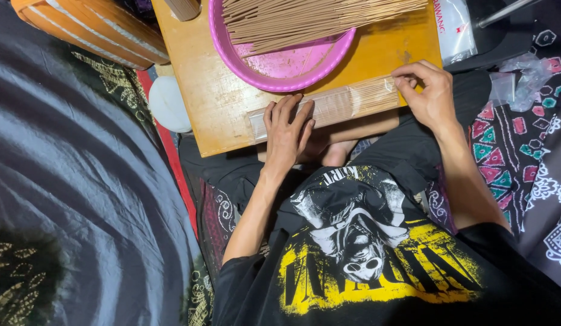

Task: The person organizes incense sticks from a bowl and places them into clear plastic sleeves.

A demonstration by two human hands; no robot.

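Left hand [286,130] lies flat on the wrapped stick bundle [335,105] while right hand [428,90] pinches its end; pressing evenly should keep the bundle tidy on the tabletop [214,102].

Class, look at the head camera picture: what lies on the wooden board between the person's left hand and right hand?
In the head view, a flat clear-wrapped bundle of thin sticks spans the board between the left hand and right hand; each hand presses on one end.
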